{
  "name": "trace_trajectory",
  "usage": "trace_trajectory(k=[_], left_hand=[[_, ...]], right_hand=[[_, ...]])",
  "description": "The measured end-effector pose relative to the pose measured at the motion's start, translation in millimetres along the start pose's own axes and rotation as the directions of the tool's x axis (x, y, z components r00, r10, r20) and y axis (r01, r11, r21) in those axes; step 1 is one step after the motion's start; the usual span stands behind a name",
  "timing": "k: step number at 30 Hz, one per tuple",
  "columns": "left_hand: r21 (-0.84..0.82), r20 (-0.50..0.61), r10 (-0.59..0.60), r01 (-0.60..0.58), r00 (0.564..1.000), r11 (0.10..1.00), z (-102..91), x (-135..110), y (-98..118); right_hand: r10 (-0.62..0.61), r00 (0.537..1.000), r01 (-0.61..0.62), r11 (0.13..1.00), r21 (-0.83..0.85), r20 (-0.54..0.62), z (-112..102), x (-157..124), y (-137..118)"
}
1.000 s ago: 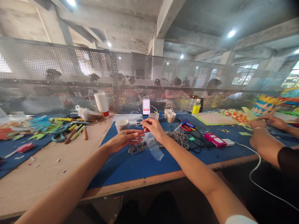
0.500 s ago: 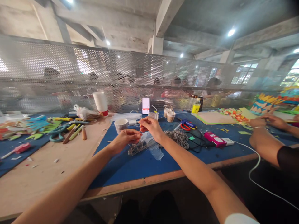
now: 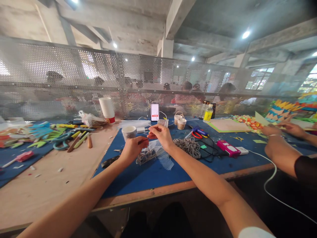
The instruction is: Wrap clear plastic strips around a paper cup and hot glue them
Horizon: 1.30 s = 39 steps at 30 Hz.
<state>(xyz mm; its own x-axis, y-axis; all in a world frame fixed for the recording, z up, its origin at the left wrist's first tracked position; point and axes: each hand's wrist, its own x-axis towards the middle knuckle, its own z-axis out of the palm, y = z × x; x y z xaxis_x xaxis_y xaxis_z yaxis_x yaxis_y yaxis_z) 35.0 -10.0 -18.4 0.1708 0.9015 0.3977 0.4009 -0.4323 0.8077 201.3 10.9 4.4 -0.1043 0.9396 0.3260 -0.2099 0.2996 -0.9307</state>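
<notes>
My left hand [image 3: 135, 148] is closed with curled fingers over the blue mat [image 3: 123, 180]; whatever it may hold is hidden. Close by on its right, my right hand [image 3: 162, 136] pinches thumb against fingers, on something too small to make out. Below the hands lie a translucent mesh strip [image 3: 165, 159] and a bundle of grey cord [image 3: 187, 147]. A paper cup [image 3: 129, 132] stands just behind my left hand. The dark handle-like object [image 3: 110, 161] lies partly behind my left forearm.
Left are teal-handled scissors [image 3: 61, 140], stacked paper cups [image 3: 107, 109] and several tools. Behind the hands stands a phone [image 3: 155, 114]. To the right lie red-and-blue pliers [image 3: 200, 133], a magenta box [image 3: 228, 147] and a white cable [image 3: 274, 168]. A co-worker's arm [image 3: 279, 150] reaches in.
My left hand has rolled over and shifted slightly, its fingers now more curled and a little apart from the right. The dark object by my left forearm has come into view. My right hand barely moved.
</notes>
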Motion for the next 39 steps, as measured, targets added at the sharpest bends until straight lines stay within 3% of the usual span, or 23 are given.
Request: trace_trajectory(k=[8,21,29,31,33,36,39], left_hand=[[-0.052,0.025,-0.004,0.005,1.000,0.999,2.5,1.1,-8.5],[0.109,0.019,0.083,-0.084,0.996,0.990,-0.7,-1.3,-3.1],[0.068,0.040,0.060,-0.062,0.997,0.996,-0.5,1.8,-6.1],[0.069,0.006,0.053,-0.053,0.999,0.996,-5.7,3.1,-3.1],[0.062,-0.104,0.075,-0.069,0.992,0.996,-13.3,5.6,-1.1],[0.129,-0.274,0.206,-0.177,0.939,0.976,-24.3,10.4,-1.7],[0.213,-0.245,0.312,-0.263,0.918,0.941,-29.1,14.0,-3.6]], right_hand=[[-0.015,1.000,0.015,1.000,0.006,0.006,-1.1,0.1,1.7],[-0.026,0.999,0.026,1.000,0.001,0.022,-0.6,-1.3,0.6],[-0.052,0.999,0.051,0.995,-0.086,-0.004,-3.4,1.5,0.1],[-0.096,0.995,0.092,0.983,-0.160,-0.017,-7.6,3.5,-1.1],[-0.140,0.990,0.133,0.959,-0.250,-0.011,-12.0,4.4,-2.7],[-0.162,0.986,0.168,0.916,-0.365,0.046,-15.2,2.5,-4.6],[-0.160,0.979,0.198,0.879,-0.434,0.123,-13.5,-1.9,-5.0]])
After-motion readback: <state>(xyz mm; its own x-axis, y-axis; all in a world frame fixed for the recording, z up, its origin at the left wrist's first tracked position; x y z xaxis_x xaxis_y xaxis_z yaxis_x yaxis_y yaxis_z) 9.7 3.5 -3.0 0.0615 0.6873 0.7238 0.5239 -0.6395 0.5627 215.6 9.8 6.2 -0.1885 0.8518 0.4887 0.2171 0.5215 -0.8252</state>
